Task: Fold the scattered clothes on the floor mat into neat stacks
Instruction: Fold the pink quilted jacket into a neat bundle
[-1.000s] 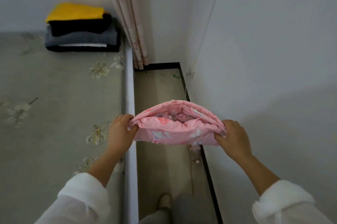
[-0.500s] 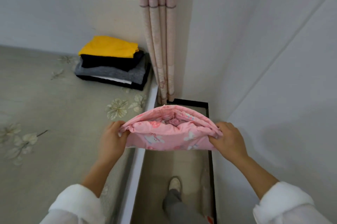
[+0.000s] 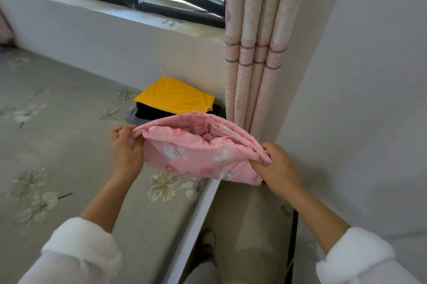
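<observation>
Two hands hold one pink cloth up in the air. On the left lies the grey-green floor mat with pale flowers on it. The left hand has a tight grip on the cloth's bunched left end. Behind the cloth, a stack of folded clothes with a yellow one on top sits on the mat by the wall. A pink curtain hangs just beside the stack. The right hand pinches the cloth's right end, past the mat's edge.

L hand + R hand moved pink garment fwd, now nr folded stack, over mat
</observation>
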Action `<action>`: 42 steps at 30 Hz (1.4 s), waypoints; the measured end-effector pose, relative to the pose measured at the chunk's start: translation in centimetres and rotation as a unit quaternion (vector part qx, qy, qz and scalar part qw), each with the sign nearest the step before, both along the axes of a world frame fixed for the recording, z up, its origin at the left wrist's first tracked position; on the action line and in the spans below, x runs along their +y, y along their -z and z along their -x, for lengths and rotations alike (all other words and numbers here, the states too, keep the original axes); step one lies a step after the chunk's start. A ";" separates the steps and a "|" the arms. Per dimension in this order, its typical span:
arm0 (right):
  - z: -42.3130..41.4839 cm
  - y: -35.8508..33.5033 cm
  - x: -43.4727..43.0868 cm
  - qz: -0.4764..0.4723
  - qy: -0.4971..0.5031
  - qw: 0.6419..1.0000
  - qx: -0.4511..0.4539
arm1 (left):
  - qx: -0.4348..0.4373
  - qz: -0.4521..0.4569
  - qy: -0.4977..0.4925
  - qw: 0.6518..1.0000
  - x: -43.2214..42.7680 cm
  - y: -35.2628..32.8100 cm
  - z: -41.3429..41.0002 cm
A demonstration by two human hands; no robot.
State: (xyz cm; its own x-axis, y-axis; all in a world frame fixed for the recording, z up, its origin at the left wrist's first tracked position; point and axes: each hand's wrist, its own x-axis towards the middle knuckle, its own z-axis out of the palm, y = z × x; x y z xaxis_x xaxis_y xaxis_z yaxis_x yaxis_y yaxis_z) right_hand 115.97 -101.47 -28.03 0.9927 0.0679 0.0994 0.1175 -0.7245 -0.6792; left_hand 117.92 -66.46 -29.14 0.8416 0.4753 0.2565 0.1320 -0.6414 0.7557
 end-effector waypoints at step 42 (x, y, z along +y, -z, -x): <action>-39.8 9.6 22.7 0.202 -0.228 0.946 0.108 | 0.392 -0.177 0.161 0.889 8.9 10.0 -41.4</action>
